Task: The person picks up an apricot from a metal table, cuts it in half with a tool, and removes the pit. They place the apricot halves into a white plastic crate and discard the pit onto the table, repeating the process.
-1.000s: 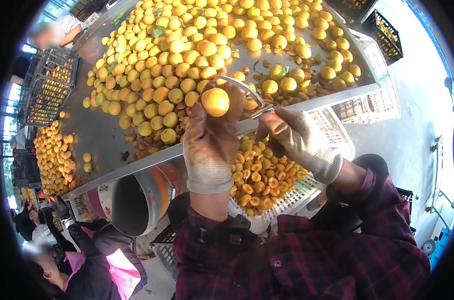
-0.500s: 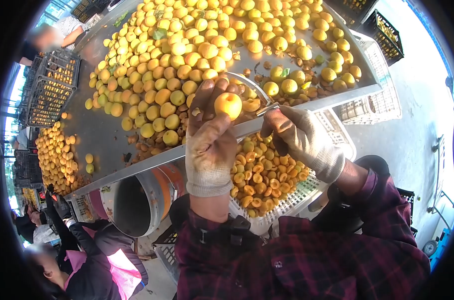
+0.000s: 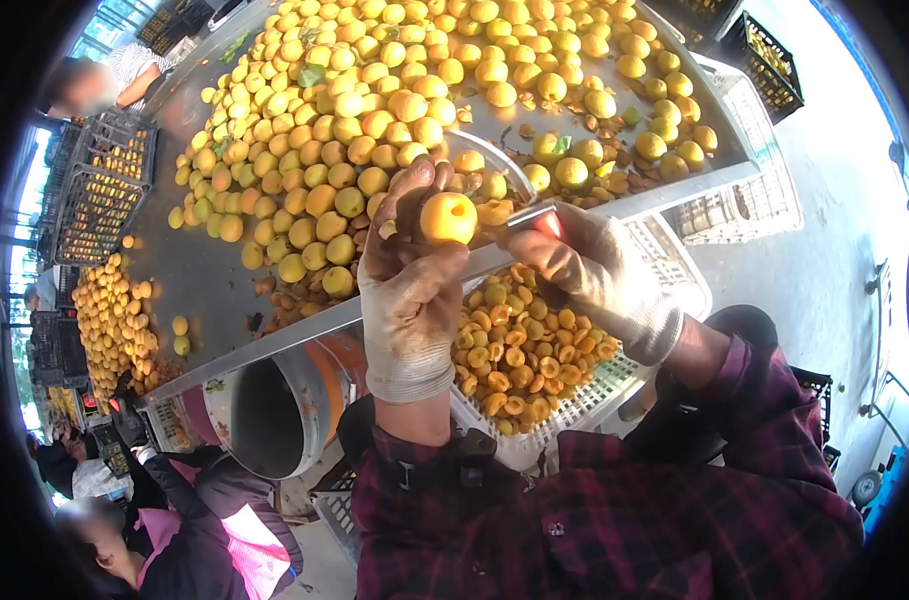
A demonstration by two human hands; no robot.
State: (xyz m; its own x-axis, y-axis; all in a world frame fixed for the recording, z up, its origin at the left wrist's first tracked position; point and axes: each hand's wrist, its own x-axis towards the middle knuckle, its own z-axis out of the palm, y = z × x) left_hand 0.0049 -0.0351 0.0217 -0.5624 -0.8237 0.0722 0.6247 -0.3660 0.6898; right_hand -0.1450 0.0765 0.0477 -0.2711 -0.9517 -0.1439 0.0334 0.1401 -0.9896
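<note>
My gloved left hand (image 3: 411,305) is closed around a whole yellow-orange apricot (image 3: 448,218), held up with its stem dimple facing right. Just to the right, my gloved right hand (image 3: 610,282) grips a small red-handled knife (image 3: 545,220); its short metal part points toward the fruit without touching it. Most of the handle is hidden by my fingers. Beneath both hands, halved apricots (image 3: 535,350) fill a white plastic crate (image 3: 587,392). Beyond them, a large pile of whole apricots (image 3: 375,100) covers the metal table (image 3: 180,265).
A raised metal edge (image 3: 275,338) borders the table in front of me. A pale curved band (image 3: 505,160) arches by the fruit. An open bucket (image 3: 275,410) stands lower left. Dark crates (image 3: 100,190) are stacked at left. Co-workers (image 3: 215,520) are at the left side.
The apricot in my left hand has shifted slightly left and down and turned, so its dimple faces right. My right hand has rotated, showing more of the red handle.
</note>
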